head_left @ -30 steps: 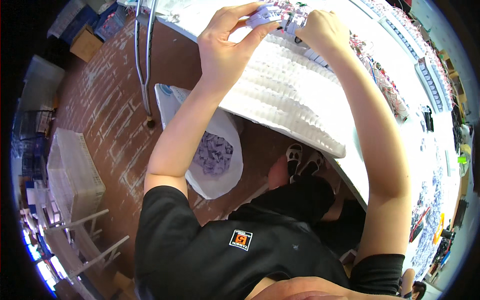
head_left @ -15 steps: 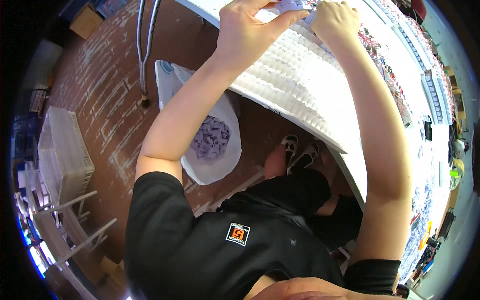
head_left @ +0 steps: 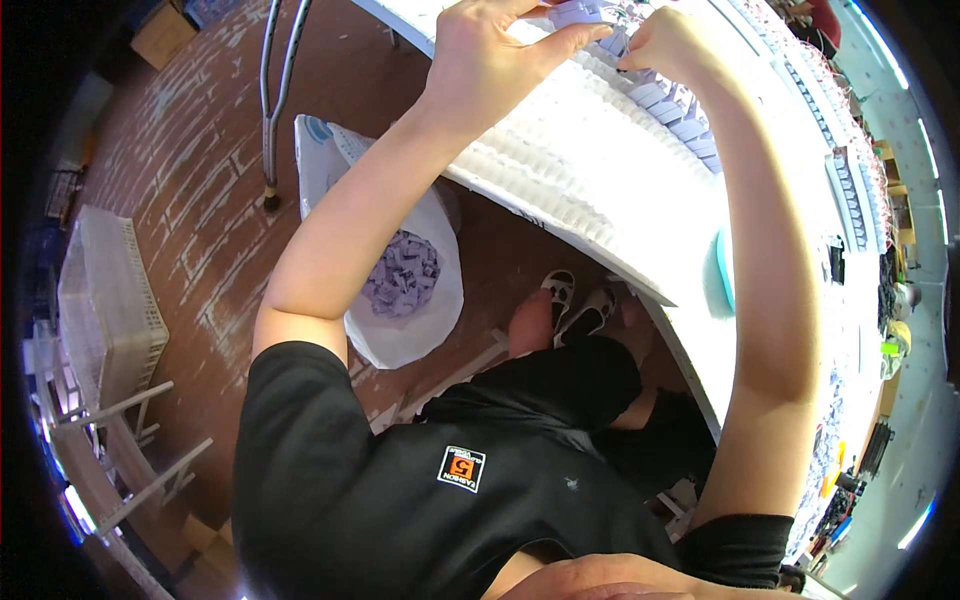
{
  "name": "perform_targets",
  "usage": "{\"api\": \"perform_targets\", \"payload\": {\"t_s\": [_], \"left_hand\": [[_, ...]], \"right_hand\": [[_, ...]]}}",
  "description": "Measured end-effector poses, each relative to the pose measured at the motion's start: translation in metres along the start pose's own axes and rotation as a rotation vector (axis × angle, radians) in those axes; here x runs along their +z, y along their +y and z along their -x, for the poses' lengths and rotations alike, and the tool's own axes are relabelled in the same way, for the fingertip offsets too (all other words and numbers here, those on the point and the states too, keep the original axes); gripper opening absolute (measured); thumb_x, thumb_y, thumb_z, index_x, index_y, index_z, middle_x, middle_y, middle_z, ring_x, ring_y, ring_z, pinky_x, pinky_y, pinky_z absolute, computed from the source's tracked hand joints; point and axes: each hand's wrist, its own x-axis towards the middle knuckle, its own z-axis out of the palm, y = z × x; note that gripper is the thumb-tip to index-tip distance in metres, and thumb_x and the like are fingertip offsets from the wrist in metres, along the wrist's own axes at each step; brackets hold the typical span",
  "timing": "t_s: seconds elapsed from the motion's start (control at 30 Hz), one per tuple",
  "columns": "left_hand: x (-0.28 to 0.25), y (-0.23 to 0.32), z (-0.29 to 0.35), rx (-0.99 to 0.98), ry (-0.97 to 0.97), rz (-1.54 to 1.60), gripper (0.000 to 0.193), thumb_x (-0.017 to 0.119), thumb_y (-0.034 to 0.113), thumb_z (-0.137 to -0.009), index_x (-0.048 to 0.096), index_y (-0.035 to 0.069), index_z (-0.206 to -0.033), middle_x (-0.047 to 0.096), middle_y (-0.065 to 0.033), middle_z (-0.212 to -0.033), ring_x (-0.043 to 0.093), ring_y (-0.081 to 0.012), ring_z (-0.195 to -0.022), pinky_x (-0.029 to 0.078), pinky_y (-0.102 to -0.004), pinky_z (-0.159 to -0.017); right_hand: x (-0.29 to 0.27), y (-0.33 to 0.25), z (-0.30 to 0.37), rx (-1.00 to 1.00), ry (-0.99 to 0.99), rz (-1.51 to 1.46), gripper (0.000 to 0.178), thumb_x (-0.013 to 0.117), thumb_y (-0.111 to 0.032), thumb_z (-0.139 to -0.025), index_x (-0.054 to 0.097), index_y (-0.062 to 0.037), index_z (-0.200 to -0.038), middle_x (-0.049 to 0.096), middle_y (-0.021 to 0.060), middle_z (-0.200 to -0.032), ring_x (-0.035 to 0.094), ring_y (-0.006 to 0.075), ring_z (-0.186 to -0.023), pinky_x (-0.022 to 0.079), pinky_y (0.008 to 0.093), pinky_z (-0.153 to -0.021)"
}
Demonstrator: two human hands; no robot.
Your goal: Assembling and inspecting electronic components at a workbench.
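Note:
At the top of the view, my left hand (head_left: 488, 55) pinches a small pale-lilac plastic block (head_left: 580, 12) between thumb and fingers, its upper part cut off by the picture's edge. Just to its right, my right hand (head_left: 675, 45) is closed with fingertips pressed together; what they hold, if anything, is hidden. A row of similar pale blocks (head_left: 680, 115) lies on the table under and beside my right wrist. Nearer me, rows of whitish, ribbed small pieces (head_left: 540, 140) run along the white tabletop (head_left: 660, 225), washed out by glare.
Below my left forearm stands a white bag (head_left: 400, 345) with many small greyish pieces inside. Left on the floor are a translucent crate (head_left: 110, 300) and white chair legs (head_left: 160, 480). A metal leg (head_left: 272, 120) stands behind the bag. A teal rim (head_left: 724, 265) shows beside my right forearm.
My right hand has drawn slightly apart from the left, and the row of pale blocks is now uncovered. The teal rim has come into sight. My left hand still holds its block.

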Motion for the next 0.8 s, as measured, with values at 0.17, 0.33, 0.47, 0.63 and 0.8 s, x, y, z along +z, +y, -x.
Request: {"api": "perform_targets", "payload": {"t_s": [0.17, 0.33, 0.47, 0.63, 0.8], "left_hand": [[0.003, 0.001, -0.001, -0.049, -0.058, -0.084, 0.036, 0.083, 0.005, -0.077, 0.07, -0.002, -0.111, 0.069, -0.0129, -0.097, 0.068, -0.0198, -0.085, 0.056, -0.0293, -0.076], [-0.003, 0.006, -0.001, -0.128, -0.107, -0.19, 0.036, 0.083, 0.004, -0.077, 0.07, -0.002, -0.111, 0.069, -0.0125, -0.097, 0.068, -0.0196, -0.085, 0.056, -0.029, -0.077], [0.002, 0.003, 0.001, -0.039, -0.036, -0.078, 0.036, 0.082, 0.003, -0.077, 0.07, -0.002, -0.111, 0.069, -0.0127, -0.097, 0.068, -0.0201, -0.086, 0.056, -0.0291, -0.076], [-0.003, 0.007, 0.0, -0.135, -0.067, -0.143, 0.035, 0.082, 0.002, -0.077, 0.069, -0.002, -0.11, 0.068, -0.0133, -0.097, 0.069, -0.0213, -0.086, 0.056, -0.0297, -0.075], [-0.002, 0.001, -0.001, 0.061, -0.039, -0.139, 0.034, 0.082, 0.002, -0.077, 0.069, -0.003, -0.108, 0.068, -0.0143, -0.097, 0.069, -0.0232, -0.086, 0.057, -0.0308, -0.074]], "right_hand": [[0.025, 0.009, -0.007, -0.011, 0.204, 0.152, 0.027, 0.086, -0.029, -0.061, 0.08, -0.0111, -0.08, 0.074, 0.0144, -0.088, 0.071, 0.0301, -0.089, 0.056, 0.0402, -0.079], [0.029, 0.003, 0.006, -0.086, 0.215, 0.212, 0.028, 0.081, -0.035, -0.074, 0.076, -0.013, -0.09, 0.074, 0.0081, -0.09, 0.061, 0.0274, -0.106, 0.041, 0.0443, -0.095], [0.028, 0.008, 0.009, -0.1, 0.217, 0.218, 0.028, 0.082, -0.035, -0.074, 0.076, -0.0135, -0.091, 0.074, 0.0069, -0.089, 0.06, 0.0268, -0.107, 0.039, 0.0462, -0.096], [0.018, 0.009, 0.015, -0.122, 0.196, 0.17, 0.027, 0.081, -0.034, -0.076, 0.076, -0.0123, -0.093, 0.073, 0.0063, -0.088, 0.059, 0.0266, -0.107, 0.038, 0.0464, -0.097], [0.014, 0.008, 0.014, -0.125, 0.138, 0.192, 0.028, 0.081, -0.032, -0.076, 0.076, -0.0121, -0.096, 0.073, 0.0056, -0.088, 0.06, 0.0244, -0.107, 0.037, 0.0465, -0.098]]}}
